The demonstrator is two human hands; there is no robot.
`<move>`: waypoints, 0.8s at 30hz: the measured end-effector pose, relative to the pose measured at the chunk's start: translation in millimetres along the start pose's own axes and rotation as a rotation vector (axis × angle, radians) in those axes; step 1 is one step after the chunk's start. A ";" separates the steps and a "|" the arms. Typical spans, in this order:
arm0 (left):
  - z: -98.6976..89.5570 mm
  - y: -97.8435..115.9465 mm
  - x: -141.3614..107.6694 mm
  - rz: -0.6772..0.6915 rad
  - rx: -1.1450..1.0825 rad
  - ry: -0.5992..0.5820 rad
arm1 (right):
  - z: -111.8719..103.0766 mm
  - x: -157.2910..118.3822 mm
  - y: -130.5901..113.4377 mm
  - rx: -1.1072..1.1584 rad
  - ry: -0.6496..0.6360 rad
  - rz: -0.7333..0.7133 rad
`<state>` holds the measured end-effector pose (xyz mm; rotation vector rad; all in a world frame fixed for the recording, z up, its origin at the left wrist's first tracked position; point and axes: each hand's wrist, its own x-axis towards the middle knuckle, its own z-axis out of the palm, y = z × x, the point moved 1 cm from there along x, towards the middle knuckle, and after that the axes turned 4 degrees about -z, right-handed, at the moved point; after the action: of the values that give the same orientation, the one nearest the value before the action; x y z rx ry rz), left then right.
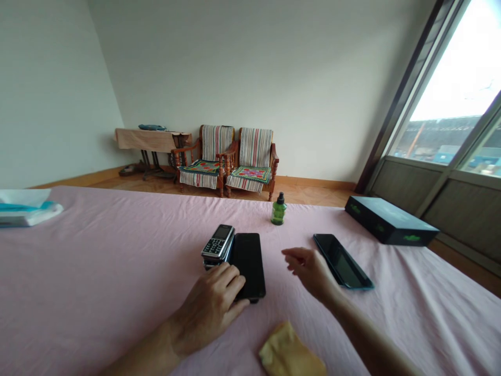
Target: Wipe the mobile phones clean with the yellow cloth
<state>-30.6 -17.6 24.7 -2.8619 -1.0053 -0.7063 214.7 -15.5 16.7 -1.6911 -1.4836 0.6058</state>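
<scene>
Left hand (213, 297) with its fingers bent over the near left part of a black smartphone (249, 261), the thumb by its near edge; whether they grip or merely rest cannot be told; right hand (313, 271) raised to the right of that phone, its fingers loosely curled with a narrow gap and nothing visible in them. The black smartphone lies screen up, its display dark, near the middle of the surface (117, 271); just to its left, a silver-edged keypad phone (219, 241) tops a small stack; a blue-edged touchscreen device (344, 261) lies face up beyond the right hand; a crumpled yellow cloth (289, 352) occupies the near edge of the view. The surface is spread with creased pink fabric; it also bears a green bottle (278, 214) with a black top, a dark box (391, 219) with green markings and, at far left, a tissue pack (29, 214); behind stand two wooden armchairs (256, 146) with striped covers and a cloth-draped table (144, 140); a window (442, 104) admits daylight at right.
</scene>
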 end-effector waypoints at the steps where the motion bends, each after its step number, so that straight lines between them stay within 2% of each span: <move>1: 0.2 -0.2 -0.5 0.000 -0.003 0.006 | -15.0 2.2 7.7 -0.095 0.062 -0.001; 4: 1.7 -0.9 -1.9 0.017 -0.004 0.035 | -55.6 6.6 33.4 -0.382 0.235 0.061; 7: 4.1 -1.5 -2.2 0.056 0.019 0.029 | -74.9 5.6 56.0 -0.579 0.268 0.134; 14: 1.6 -0.2 0.1 0.072 0.058 0.010 | -76.3 5.6 78.7 -0.792 0.184 0.186; 19: -0.6 1.3 0.4 0.036 0.044 0.025 | -78.7 9.4 81.9 -0.853 0.177 0.191; 24: -2.6 3.6 0.8 0.045 0.020 0.092 | -79.3 8.4 77.0 -0.889 0.221 0.217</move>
<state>-29.0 -20.5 27.8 -2.7967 -0.9282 -0.8111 323.8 -27.2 1.3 -2.5072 -1.5109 -0.1980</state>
